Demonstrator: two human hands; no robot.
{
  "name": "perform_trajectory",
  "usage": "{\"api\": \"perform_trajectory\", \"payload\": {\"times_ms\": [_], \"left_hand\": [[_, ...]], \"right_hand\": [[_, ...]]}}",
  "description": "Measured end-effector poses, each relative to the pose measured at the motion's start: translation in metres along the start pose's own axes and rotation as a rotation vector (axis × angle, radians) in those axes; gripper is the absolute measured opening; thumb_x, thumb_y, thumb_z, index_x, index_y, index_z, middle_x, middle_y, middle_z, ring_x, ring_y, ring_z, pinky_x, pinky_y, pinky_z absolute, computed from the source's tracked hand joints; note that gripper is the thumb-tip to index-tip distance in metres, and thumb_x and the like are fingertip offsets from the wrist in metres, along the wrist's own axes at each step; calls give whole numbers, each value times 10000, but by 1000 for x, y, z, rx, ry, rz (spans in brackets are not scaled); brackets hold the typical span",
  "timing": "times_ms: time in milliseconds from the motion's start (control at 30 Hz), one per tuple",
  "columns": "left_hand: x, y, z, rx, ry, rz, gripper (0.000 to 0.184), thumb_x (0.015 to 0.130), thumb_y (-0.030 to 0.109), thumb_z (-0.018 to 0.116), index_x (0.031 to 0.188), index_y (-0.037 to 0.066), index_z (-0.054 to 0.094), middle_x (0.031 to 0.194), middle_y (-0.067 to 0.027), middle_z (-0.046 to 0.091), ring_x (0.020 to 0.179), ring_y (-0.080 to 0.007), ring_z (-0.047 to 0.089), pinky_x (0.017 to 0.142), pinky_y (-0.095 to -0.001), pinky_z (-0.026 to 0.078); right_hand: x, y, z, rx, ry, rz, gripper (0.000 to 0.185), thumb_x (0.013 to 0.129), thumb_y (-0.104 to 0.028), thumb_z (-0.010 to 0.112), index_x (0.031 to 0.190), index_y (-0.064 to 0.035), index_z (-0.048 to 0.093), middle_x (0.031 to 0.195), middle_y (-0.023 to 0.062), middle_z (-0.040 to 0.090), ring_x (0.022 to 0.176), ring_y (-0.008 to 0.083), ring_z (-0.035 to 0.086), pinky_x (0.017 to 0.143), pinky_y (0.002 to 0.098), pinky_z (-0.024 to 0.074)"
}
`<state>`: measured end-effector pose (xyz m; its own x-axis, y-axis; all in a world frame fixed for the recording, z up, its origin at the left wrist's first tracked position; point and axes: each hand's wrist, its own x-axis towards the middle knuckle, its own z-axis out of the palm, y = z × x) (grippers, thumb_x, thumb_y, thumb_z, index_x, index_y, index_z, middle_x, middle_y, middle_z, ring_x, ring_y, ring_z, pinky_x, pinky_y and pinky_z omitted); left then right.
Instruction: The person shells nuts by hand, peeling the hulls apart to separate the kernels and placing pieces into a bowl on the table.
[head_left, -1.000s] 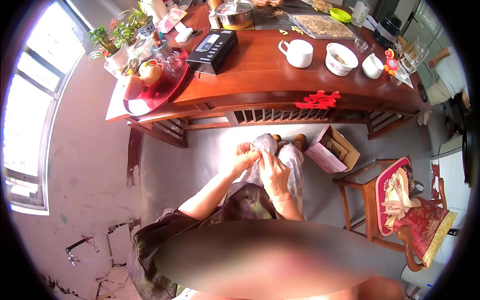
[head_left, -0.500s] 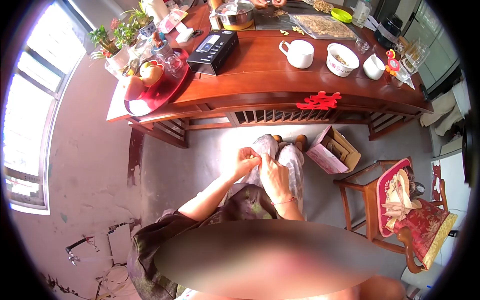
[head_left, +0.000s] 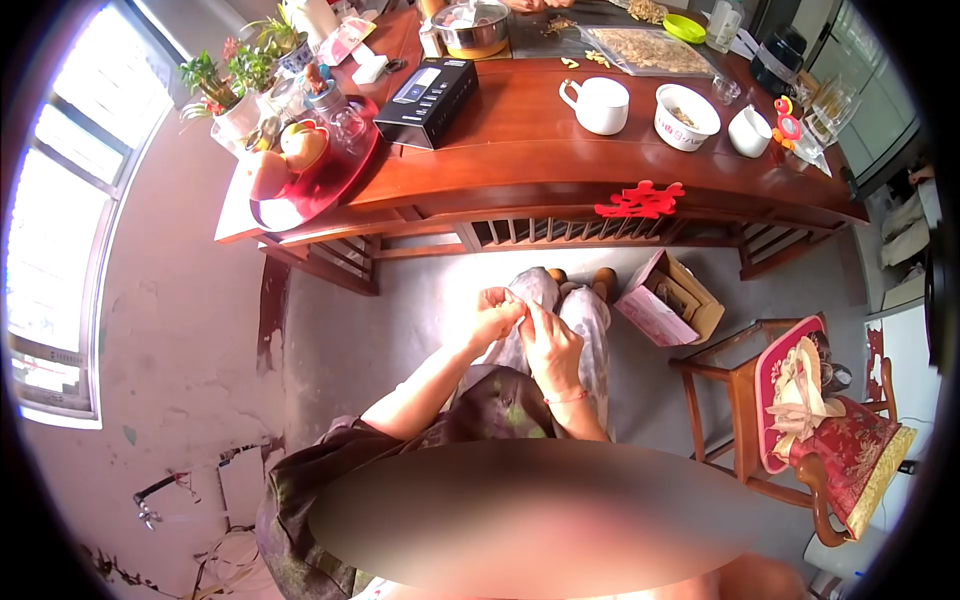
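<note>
Bare hands meeting above the lap, seen from the head camera; the left hand and the right hand come together at the fingertips, over pale patterned trousers, well apart from the bench; the fingers of both are closed in a thumb-and-index pinch; any item between them lies where the tips meet, too small or hidden to identify. Judged from the pinch alone, such an item would be light and easily dropped; it is best held by its edges, with slight pressure in case it is brittle; stiffness and slipperiness cannot be told.

Surface: polished reddish wood, probably smooth and hard; it bears a white mug, a white bowl, a small white pitcher, a black box and, towards the window, a red tray with fruit; at the far side, pale dried pieces are spread near a steel pot, with another person's hands partly in view.

Room: grey floor; an open carton below the bench; a wooden chair with a red cushion; a stained, peeling wall.
</note>
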<state>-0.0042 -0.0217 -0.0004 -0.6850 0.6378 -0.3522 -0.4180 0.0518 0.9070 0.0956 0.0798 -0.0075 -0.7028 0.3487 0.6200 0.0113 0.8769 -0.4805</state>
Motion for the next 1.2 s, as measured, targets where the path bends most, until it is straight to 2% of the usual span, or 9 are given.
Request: {"api": "perform_trajectory", "payload": {"times_ms": [400,500,600,700,833,967,1000,1100,1200], "left_hand": [[-2,8,1,-196,-79,-118,127,851,115,613,752,47,570,553,49,431,440,-27,311,405,-195,211],[-3,9,2,-267,-91,-164,116,855,106,606,765,36,584,548,51,430,431,-25,303,400,-190,209],[-6,14,5,-266,-77,-166,79,826,87,621,787,21,601,547,36,449,425,-26,319,382,-195,198],[-7,12,4,-261,-95,-115,79,818,88,627,796,13,615,533,41,441,420,-25,315,381,-198,196],[-9,15,5,-248,-107,-78,75,823,84,623,806,12,608,576,19,494,427,-22,321,387,-194,208],[-11,15,8,-194,-123,1,91,830,89,629,809,9,590,629,-12,558,439,-21,341,396,-188,225],[-13,16,11,-171,-121,29,99,827,94,635,808,8,590,617,-4,544,441,-22,348,396,-189,231],[-11,18,18,-28,-41,103,131,821,121,662,796,17,588,584,24,504,448,-20,371,403,-186,262],[-6,21,18,36,-14,160,139,829,124,672,773,37,579,558,44,485,440,-16,360,406,-179,254]], "right_hand": [[7,-5,-3,49,122,3,262,735,-23,681,991,-69,648,635,44,540,553,203,569,504,322,481],[7,-6,0,267,222,96,202,760,-9,678,953,-59,643,612,20,527,502,133,526,470,269,436],[10,-12,-8,888,239,644,69,842,-28,643,902,-41,612,635,-54,489,547,-2,399,473,167,303],[14,1,-16,1399,208,1068,59,902,-120,565,911,-62,560,630,-45,456,501,24,395,433,173,280],[6,18,-8,1756,184,1247,82,881,-163,531,889,-82,538,648,8,495,497,88,435,413,196,293],[1,20,4,1747,252,1402,109,880,-162,523,911,-60,547,799,89,624,640,170,562,568,279,448],[-1,23,6,1827,265,1401,112,879,-157,525,919,-55,551,862,125,645,750,221,613,681,327,505],[6,25,10,1911,226,1337,149,884,-157,513,918,-16,546,939,174,643,904,280,624,866,388,500],[20,21,1,2036,188,1273,178,906,-147,471,949,11,541,1011,217,625,984,308,607,908,411,480]]}}
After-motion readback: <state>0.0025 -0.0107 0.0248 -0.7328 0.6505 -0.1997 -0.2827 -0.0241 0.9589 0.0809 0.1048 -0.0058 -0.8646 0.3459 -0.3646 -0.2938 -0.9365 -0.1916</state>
